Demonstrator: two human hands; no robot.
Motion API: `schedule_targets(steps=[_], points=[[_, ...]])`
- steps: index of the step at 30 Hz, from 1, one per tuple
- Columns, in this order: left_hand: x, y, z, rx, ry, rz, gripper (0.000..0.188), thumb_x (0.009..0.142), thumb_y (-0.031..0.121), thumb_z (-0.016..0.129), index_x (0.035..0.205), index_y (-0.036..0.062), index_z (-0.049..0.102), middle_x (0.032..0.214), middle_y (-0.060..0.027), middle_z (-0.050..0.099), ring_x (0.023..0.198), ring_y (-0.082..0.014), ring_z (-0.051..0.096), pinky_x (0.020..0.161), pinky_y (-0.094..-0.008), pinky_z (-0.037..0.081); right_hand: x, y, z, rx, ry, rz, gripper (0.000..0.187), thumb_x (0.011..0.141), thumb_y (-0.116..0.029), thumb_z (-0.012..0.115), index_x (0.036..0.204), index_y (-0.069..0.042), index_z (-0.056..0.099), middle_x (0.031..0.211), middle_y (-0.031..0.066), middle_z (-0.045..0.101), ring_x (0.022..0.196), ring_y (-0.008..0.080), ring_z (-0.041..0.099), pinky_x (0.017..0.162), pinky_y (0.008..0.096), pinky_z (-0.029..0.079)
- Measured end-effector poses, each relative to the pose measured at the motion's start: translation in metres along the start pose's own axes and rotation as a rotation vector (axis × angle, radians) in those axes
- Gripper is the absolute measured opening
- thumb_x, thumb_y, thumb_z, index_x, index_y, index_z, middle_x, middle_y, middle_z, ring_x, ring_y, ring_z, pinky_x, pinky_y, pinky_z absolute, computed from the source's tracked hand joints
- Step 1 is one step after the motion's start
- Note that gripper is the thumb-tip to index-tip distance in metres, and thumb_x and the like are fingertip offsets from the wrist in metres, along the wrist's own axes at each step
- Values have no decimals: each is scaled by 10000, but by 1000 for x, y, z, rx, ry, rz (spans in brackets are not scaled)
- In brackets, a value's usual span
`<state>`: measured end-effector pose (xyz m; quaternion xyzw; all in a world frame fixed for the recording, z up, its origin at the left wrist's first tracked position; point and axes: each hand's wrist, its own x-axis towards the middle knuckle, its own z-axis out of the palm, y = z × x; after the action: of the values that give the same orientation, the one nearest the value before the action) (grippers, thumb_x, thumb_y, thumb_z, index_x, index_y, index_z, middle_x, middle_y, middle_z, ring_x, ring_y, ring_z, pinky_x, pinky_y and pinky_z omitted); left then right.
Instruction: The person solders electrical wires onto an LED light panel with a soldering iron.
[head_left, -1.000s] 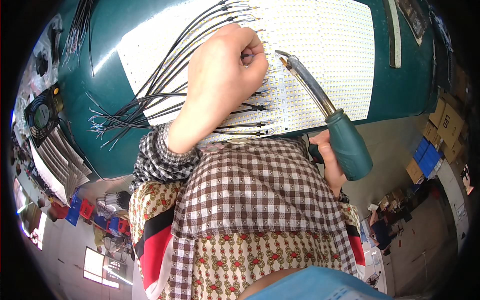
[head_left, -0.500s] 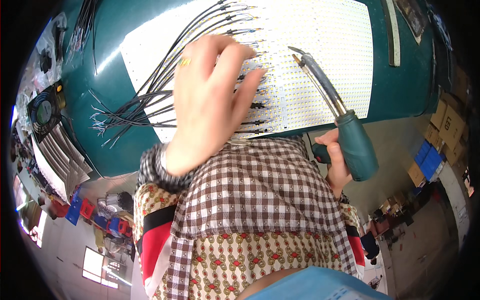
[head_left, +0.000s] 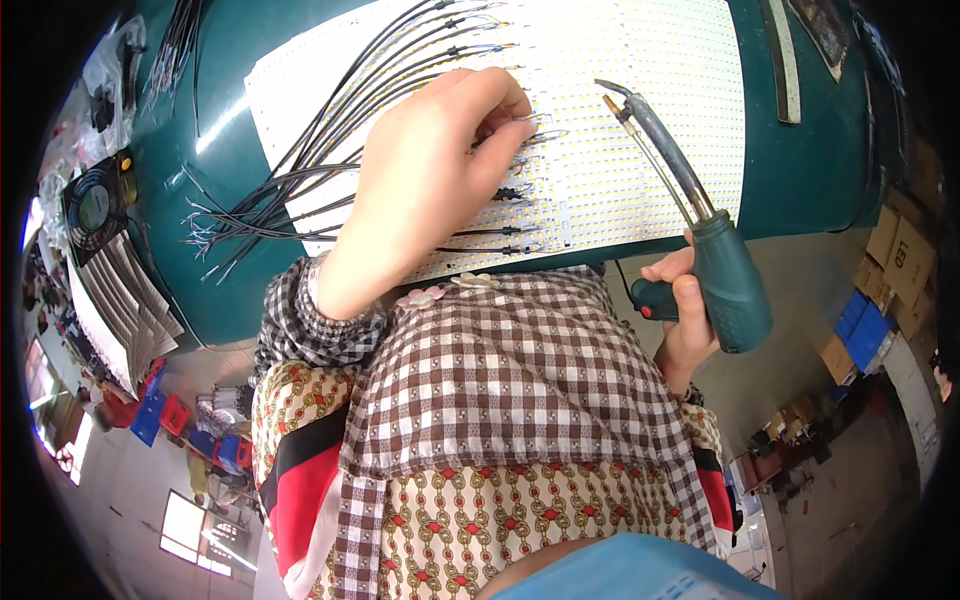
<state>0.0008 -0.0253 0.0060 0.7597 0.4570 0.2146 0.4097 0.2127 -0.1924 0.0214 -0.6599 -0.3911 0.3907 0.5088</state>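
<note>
My left hand (head_left: pixel 430 165) reaches over the white LED board (head_left: pixel 650 150), thumb and forefinger pinched at the end of a wire, whose thin tip (head_left: pixel 545 118) shows just past the fingers. The grip itself is partly hidden. Black cables (head_left: pixel 340 100) run in a row under and beside this hand, their thin ends lying on the board. My right hand (head_left: pixel 690 318) is wrapped round the handle of a green soldering gun (head_left: pixel 733 285). Its bent metal tip (head_left: pixel 615 90) points up and left above the board, apart from the wires.
The board lies on a green table (head_left: pixel 215 300). At the left stand a small black fan (head_left: pixel 95 212) and a stack of white sheets (head_left: pixel 125 310). More black cables (head_left: pixel 178 50) lie at the far left. A pale strip (head_left: pixel 783 70) lies at the far right. Cardboard boxes (head_left: pixel 905 255) stand beyond.
My left hand's fingers have closed from a looser spread into a pinch at the wire ends. The soldering gun has shifted slightly right, still in my right hand.
</note>
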Motion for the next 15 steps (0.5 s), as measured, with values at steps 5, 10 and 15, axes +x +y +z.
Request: schedule_targets(steps=[5, 10, 15], points=[[9, -14, -7, -314, -141, -146, 120, 888, 89, 675, 949, -10, 644, 813, -1, 657, 738, -66, 597, 675, -214, 480, 0, -1, -5, 49, -11, -2, 408, 892, -100, 572, 1191, 166, 488, 851, 138, 616, 725, 211, 623, 695, 344, 558], [14, -15, -7, -233, -92, -194, 110, 885, 91, 670, 925, -10, 650, 770, 9, 635, 706, -55, 581, 644, -205, 467, 3, -3, 7, 31, -36, 26, 397, 896, -121, 569, 1186, 144, 509, 894, 154, 631, 764, 227, 643, 707, 336, 555], [5, -11, 12, -40, 89, -139, 81, 796, 93, 685, 822, 24, 650, 743, -40, 630, 654, -134, 598, 608, -265, 482, 1, -11, 13, -38, -23, 57, 390, 898, -165, 581, 1172, 110, 547, 937, 166, 647, 777, 238, 656, 703, 329, 554]])
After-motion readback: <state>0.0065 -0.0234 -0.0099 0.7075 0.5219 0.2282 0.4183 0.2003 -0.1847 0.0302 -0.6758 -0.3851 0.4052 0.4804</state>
